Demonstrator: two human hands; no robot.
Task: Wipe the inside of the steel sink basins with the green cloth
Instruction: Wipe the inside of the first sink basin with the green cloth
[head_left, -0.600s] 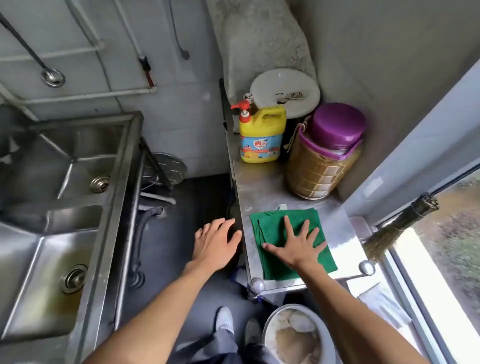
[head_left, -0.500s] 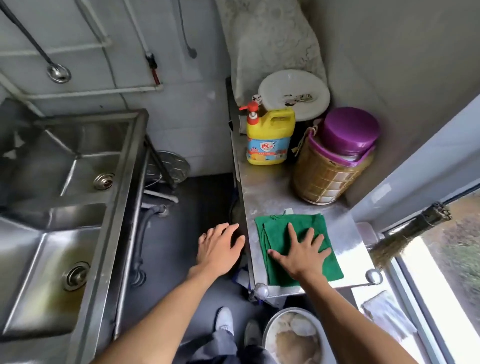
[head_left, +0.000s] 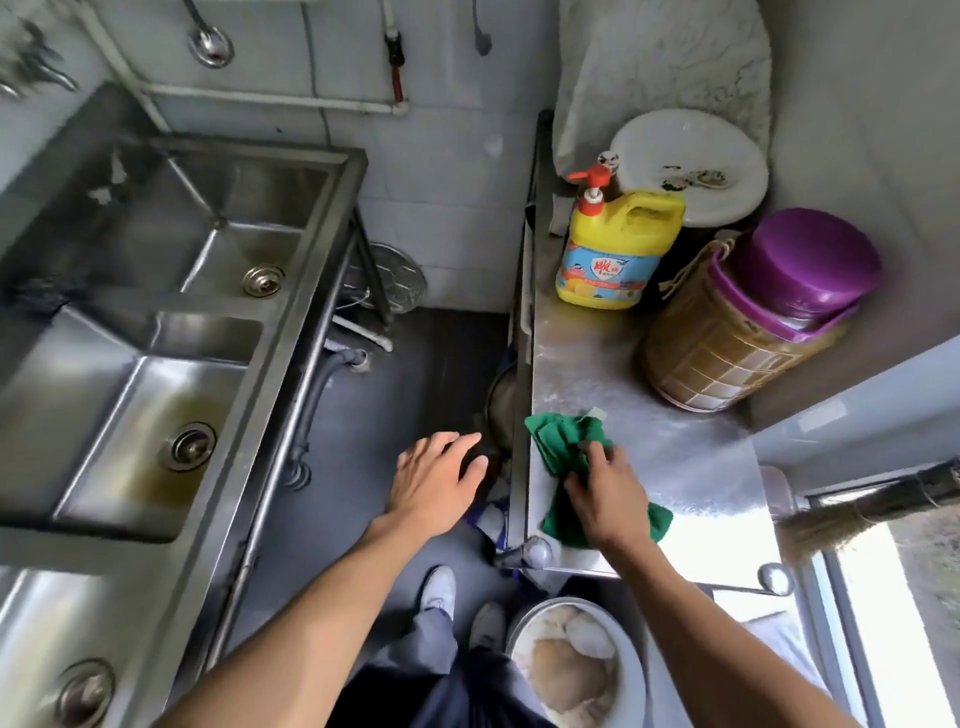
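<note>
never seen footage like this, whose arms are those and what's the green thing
No machine here: a person films from a camera worn on the head, looking down at their own two bare arms. The right hand bunches a green cloth in its fingers on a steel table, which also holds a yellow soap bottle, a woven basket with a purple lid and a white plate. The left hand hangs open, holding nothing. The steel sink basins stand on the left, untouched so far.
</note>
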